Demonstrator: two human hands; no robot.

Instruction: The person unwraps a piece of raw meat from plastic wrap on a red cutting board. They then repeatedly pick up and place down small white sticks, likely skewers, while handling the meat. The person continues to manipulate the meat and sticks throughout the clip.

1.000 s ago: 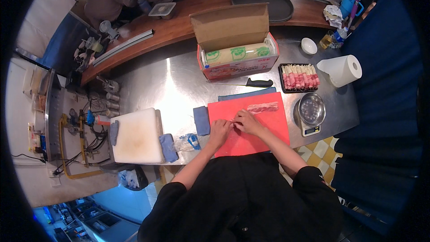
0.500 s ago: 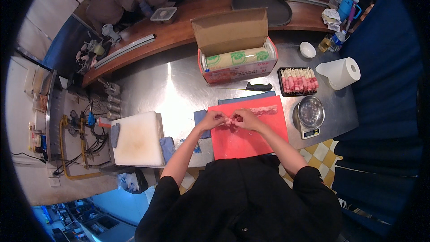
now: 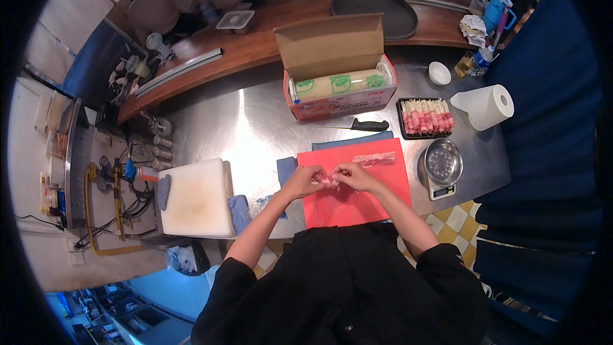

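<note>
Over the red cutting board (image 3: 350,207), my left hand (image 3: 305,182) and my right hand (image 3: 355,177) meet with fingers pinched. Both hold a small piece of pink raw meat (image 3: 328,181) between the fingertips; its exact shape is partly hidden. A flat strip of marbled raw meat (image 3: 375,159) lies on the board just beyond my right hand. To the right, a black tray (image 3: 426,134) carries several rolls of red meat (image 3: 428,119) wrapped around pale, thin stems.
Behind the board lie a blue cloth (image 3: 357,140) and a black-handled knife (image 3: 369,126), before an open box of film (image 3: 341,99). A metal bowl (image 3: 443,161) sits on a scale (image 3: 442,191). Right stands a paper roll (image 3: 485,106); left, a white cutting board (image 3: 195,198).
Both hands have drawn slightly nearer to me with the meat between them. My right hand has uncovered the left end of the flat strip.
</note>
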